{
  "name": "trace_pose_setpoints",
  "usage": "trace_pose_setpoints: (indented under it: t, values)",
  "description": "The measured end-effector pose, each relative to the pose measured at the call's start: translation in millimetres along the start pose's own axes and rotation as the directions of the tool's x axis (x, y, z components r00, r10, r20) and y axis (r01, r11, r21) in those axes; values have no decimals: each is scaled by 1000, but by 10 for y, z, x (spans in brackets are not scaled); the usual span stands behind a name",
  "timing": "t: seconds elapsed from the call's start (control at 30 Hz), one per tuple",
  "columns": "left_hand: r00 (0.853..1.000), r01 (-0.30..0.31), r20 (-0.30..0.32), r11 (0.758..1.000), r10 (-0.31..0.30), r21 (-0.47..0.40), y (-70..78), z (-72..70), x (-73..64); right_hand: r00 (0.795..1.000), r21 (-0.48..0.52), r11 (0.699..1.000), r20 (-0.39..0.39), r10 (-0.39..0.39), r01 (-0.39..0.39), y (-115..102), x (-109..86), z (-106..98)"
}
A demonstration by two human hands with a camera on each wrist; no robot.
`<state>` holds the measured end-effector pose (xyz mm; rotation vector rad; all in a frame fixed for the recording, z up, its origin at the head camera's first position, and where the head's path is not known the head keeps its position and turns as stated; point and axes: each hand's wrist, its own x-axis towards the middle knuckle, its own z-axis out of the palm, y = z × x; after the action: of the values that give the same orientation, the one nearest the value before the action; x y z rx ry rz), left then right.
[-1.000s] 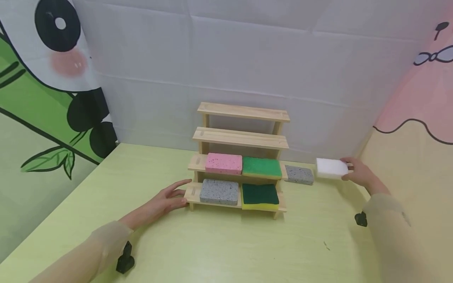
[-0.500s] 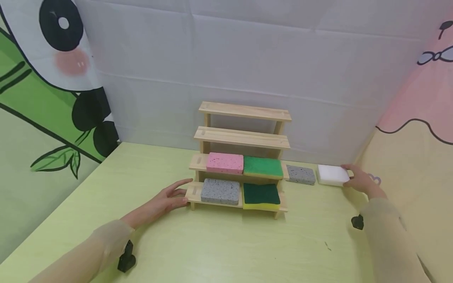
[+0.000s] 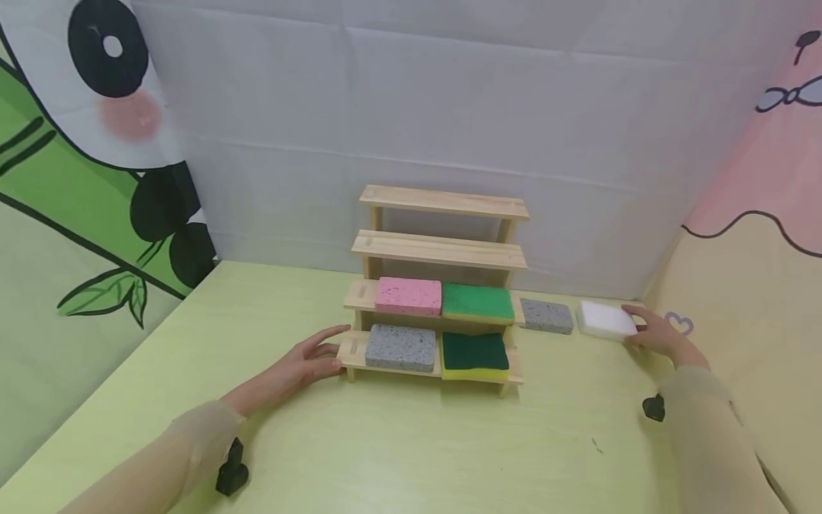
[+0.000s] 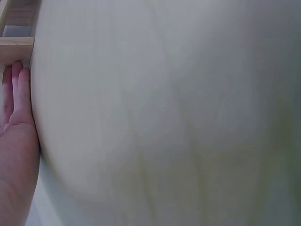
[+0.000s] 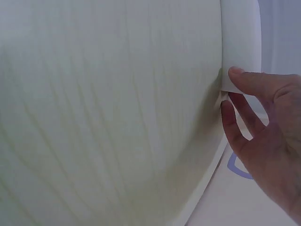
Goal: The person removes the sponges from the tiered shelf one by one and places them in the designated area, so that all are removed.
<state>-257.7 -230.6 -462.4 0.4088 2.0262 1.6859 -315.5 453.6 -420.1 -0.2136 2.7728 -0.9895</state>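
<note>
White sponge (image 3: pixel 604 320): lies on the table (image 3: pixel 411 435), right of the stepped shelf (image 3: pixel 439 250); narrow gap to the speckled gray sponge (image 3: pixel 546 316), backdrop just behind.
Right hand (image 3: pixel 661 335): thumb and curled fingers span the white sponge's right end, light pinch, little spread.
Left hand (image 3: pixel 292 368): fingers nearly straight, slightly apart, at left end of lowest step; holds nothing.
Lowest step: light gray sponge (image 3: pixel 400 348) left, dark green and yellow sponge (image 3: pixel 475 355) right, front edge overhanging a bit.
Second step: pink sponge (image 3: pixel 408 296) left, bright green sponge (image 3: pixel 477 303) right, about touching.
Slip risk: grip is only on the end; sponge could likely swivel, or bump the gray one if pushed left.
Shelf risk: a shove from the left hand could shift the shelf; the overhanging sponge might tip.
Right wrist view: thumb on the white sponge's side, fingertips tucked at its end; head view half hides those.
Left wrist view: fingertips right at the wood; sponges only show in head view on that side.
</note>
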Motion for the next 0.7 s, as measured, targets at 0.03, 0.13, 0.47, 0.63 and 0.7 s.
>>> trace_pose_setpoints:
  t: [0.03, 0.13, 0.47, 0.63, 0.7]
  values:
    - [1000, -5, 0, 1000, 5, -4, -7, 1, 3, 1000, 4, 1000, 5, -1, 1, 12, -2, -3]
    - [1000, -19, 1, 1000, 19, -22, -26, 3, 13, 1000, -5, 1000, 12, -7, 7, 56, -9, -13]
    - [1000, -12, 7, 1000, 12, -4, -31, -2, 23, 1000, 28, 1000, 27, 2, -3, 86, -45, -14]
    - [1000, -8, 5, 1000, 8, -8, -13, 0, 11, 1000, -15, 1000, 20, -4, 4, 53, -39, -20]
    - [1000, -15, 7, 1000, 15, -25, -12, -1, 11, 1000, -37, 999, 15, -7, 8, 29, -37, -19]
